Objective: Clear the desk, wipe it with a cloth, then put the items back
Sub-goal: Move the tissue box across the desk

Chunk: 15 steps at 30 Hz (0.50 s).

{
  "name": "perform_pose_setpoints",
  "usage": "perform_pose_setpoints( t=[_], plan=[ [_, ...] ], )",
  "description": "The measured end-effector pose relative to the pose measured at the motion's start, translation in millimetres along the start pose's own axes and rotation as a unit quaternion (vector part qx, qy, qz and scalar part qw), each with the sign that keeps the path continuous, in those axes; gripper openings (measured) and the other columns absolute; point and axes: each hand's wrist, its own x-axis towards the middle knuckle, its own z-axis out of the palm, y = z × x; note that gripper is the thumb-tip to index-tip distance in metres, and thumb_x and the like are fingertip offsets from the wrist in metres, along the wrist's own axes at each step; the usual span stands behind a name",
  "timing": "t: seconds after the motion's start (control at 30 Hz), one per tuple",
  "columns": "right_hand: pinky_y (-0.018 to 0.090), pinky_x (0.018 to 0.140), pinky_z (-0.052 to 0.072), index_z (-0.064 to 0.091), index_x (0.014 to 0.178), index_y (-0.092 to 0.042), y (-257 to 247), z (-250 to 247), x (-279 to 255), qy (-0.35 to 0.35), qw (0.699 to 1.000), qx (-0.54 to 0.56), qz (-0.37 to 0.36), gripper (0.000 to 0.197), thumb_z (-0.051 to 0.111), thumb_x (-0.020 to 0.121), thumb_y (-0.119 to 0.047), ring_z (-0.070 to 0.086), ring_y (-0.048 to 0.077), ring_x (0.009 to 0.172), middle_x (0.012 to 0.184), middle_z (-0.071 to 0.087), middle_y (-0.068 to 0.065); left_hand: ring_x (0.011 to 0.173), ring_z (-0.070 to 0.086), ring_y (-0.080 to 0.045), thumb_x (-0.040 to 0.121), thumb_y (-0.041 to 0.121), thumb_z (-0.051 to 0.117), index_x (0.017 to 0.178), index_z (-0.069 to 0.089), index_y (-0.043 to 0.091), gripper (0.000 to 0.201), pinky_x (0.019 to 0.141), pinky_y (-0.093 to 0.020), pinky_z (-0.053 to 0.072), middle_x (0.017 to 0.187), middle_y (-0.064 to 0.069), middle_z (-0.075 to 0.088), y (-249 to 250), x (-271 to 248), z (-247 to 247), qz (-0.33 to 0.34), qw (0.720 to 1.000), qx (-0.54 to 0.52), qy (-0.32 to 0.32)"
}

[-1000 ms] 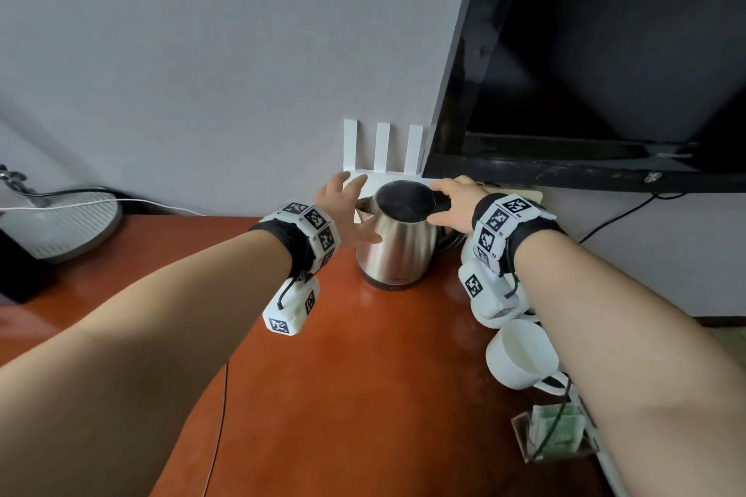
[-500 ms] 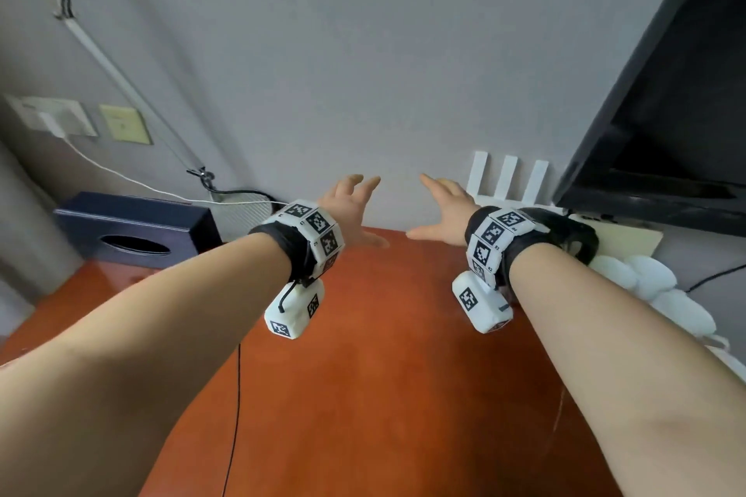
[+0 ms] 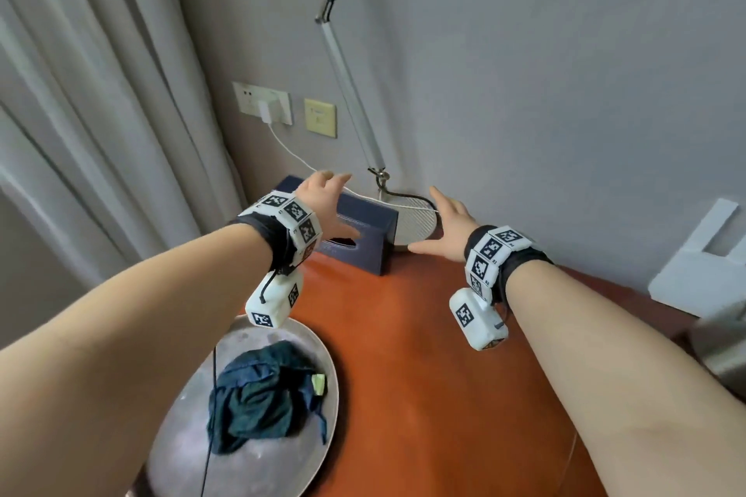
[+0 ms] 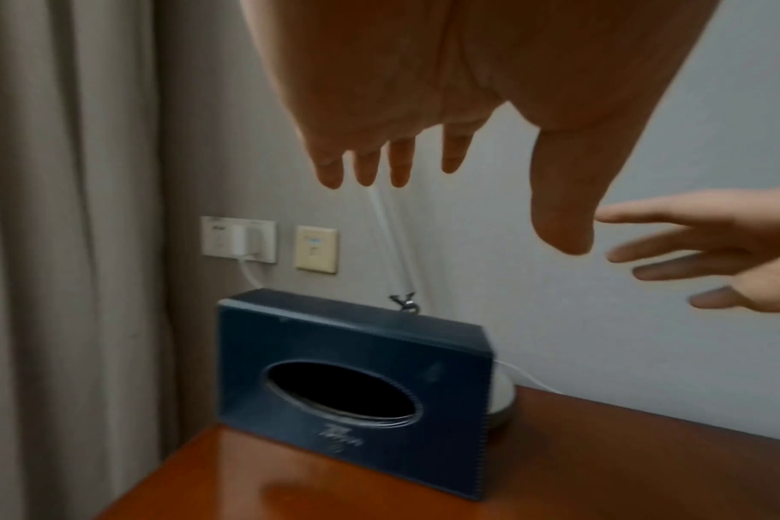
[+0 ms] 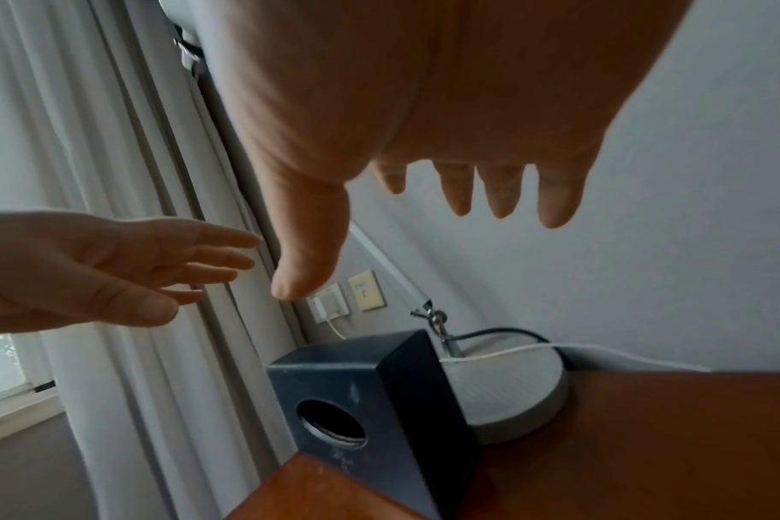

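We reach both hands out over the far corner of the reddish-brown worktop (image 3: 424, 375). Our left hand (image 3: 323, 206) hovers above the dark blue tissue box (image 4: 352, 380), fingers (image 4: 366, 165) spread wide and holding nothing. Our right hand (image 3: 444, 230) hangs in the air just to the right of the box, its fingers (image 5: 504, 190) also stretched out and empty. Neither hand touches the box.

The tissue box stands on the worktop in the corner by the curtain (image 3: 80, 113), its oval opening (image 4: 339, 392) facing us; inside looks dark, and we cannot tell whether any tissue is left in it. Just behind the box, to its right, sits the round grey lamp base (image 5: 508, 390), with a white cable (image 5: 557, 348) lying across it.

Nearer to us, on the left, a round metal tray (image 3: 290, 452) holds a crumpled dark green cloth (image 3: 258, 395). A white device (image 3: 702, 258) shows at the right edge against the wall.
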Motion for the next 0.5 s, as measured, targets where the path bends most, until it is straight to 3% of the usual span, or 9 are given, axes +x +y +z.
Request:
perform_pose_setpoints(
  t=[0.17,0.37,0.5],
  plan=[
    [0.039,0.114,0.024,-0.009,0.149,-0.029,-20,35,41,-0.038,0.999,0.003,0.02,0.108,0.072,0.078,-0.039,0.019,0.03,0.144,0.157,0.003,0.015,0.141,0.023,-0.03,0.078,0.038,0.071,0.149,0.018,0.019,0.091,0.114,-0.039,0.024,0.152,-0.011,0.022,-69,39,10,-0.085,0.996,0.002,0.008],
    [0.044,0.112,0.029,-0.018,0.146,-0.032,-23,71,84,-0.061,0.996,0.038,0.052,0.113,0.072,0.079,-0.031,0.028,0.033,0.14,0.157,0.004,0.017,0.145,0.013,-0.032,0.077,0.035,0.073,0.151,0.01,0.024,0.097,0.118,-0.045,0.02,0.158,-0.011,0.005,-113,86,41,-0.151,0.988,-0.02,-0.018],
    [0.042,0.105,0.038,-0.02,0.145,-0.032,-22,85,101,-0.054,0.997,0.038,0.05,0.112,0.071,0.08,-0.028,0.041,0.033,0.133,0.157,0.008,0.015,0.145,0.014,-0.033,0.074,0.03,0.076,0.151,0.003,0.028,0.105,0.117,-0.047,0.021,0.158,-0.011,0.006,-130,112,53,-0.177,0.982,-0.059,-0.019]
  ],
)
